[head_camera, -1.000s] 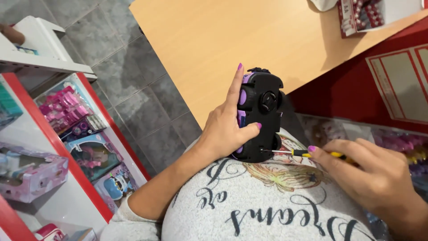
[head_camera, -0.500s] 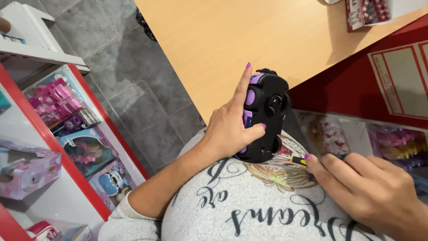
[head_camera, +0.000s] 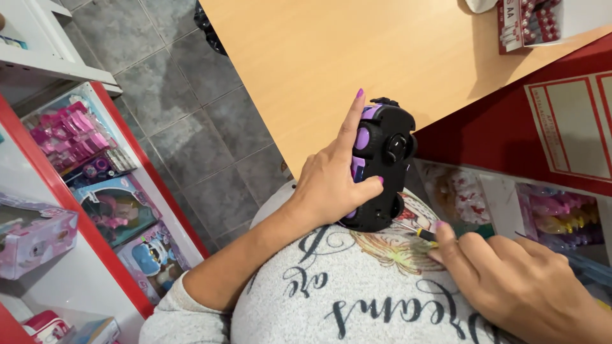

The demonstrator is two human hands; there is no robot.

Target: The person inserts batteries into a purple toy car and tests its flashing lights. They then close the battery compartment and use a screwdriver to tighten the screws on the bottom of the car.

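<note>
In the head view, the left hand (head_camera: 328, 185) is gripping a black and purple toy controller (head_camera: 379, 167) at the centre of the frame, thumb pressing its lower side, index finger stretching straight up along its left edge, the other fingers hiding behind it. The controller is standing upright against the person's grey printed shirt (head_camera: 357, 286), its black face showing a round knob and purple buttons, with purple trim peeking at the top. In the lower right, the right hand (head_camera: 510, 280) is curling closed around a small screwdriver (head_camera: 417, 232); only a bit of yellow and black handle and a thin metal shaft are showing, the tip pointing at the controller's lower edge. A wooden table (head_camera: 382, 51) is filling the upper middle, with a red box (head_camera: 532, 22) in the upper right. Shelves of pink boxed toys (head_camera: 95, 185) are running along the left over a grey tiled floor (head_camera: 191, 146).
</note>
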